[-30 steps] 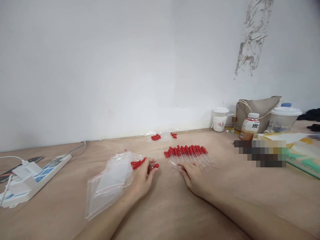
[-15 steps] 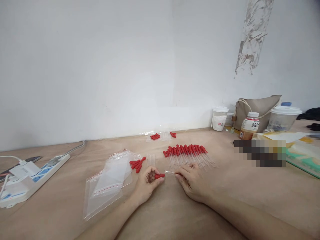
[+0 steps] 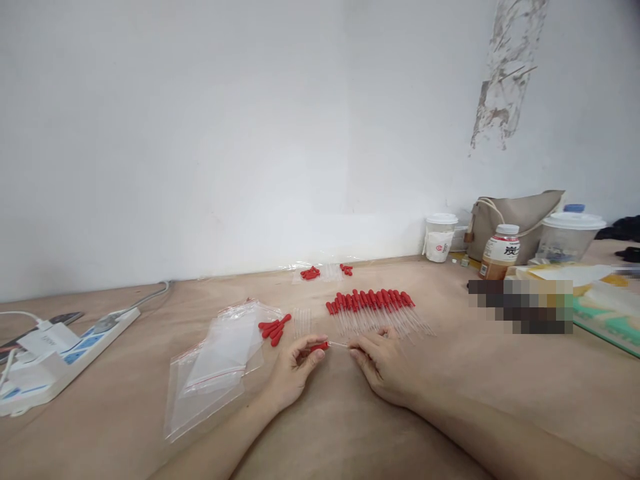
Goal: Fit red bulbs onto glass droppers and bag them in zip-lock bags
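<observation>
Gap closed since last frame — left hand [image 3: 293, 375] pinches red bulb [image 3: 320, 347] against clear tube [image 3: 340, 345], clamped in right hand [image 3: 384, 363] — insertion unclear, bulb half hidden.

Brown table [image 3: 330, 427], red-bulbed droppers [image 3: 371, 301], plastic bags [image 3: 220, 353]

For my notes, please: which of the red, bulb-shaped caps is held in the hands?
The red, bulb-shaped cap in the left hand, facing a thin, clear tube; the other visible ones lie unheld.
</observation>
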`<state>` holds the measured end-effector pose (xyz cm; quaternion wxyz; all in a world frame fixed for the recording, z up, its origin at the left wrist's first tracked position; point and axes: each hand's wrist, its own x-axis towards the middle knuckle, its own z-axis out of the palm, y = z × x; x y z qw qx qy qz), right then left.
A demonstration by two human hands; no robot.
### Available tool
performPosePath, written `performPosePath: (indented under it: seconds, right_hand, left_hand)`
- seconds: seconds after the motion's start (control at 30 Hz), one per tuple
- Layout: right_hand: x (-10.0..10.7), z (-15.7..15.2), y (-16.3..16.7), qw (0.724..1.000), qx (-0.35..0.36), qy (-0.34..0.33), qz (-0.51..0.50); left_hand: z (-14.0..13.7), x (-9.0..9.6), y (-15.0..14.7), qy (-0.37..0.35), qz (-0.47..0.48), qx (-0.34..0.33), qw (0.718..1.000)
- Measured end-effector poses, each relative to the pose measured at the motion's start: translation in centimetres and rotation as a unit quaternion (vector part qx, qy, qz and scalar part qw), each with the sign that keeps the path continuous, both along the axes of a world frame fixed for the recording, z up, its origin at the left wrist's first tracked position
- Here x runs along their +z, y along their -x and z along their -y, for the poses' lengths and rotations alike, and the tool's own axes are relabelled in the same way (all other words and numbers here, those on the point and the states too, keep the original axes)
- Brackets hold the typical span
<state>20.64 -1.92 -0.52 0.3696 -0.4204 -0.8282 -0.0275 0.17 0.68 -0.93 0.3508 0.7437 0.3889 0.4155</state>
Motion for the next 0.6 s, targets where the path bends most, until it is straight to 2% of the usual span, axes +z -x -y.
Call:
performPosePath:
  seconds: [0.4,0.6]
  right_hand:
    - [-0.4,-0.8,-0.8,0.995,0.048,0.077,0.031]
    - [-0.2,-1.2,-1.5,0.995,0.045,0.033,0.088]
  left_hand:
    - [0.6,0.6,-0.1,-0.026,-0.076,-0.018,0.997]
    - [1.2,0.8,-0.3,-0.026,-0.145,-0.033,0.989]
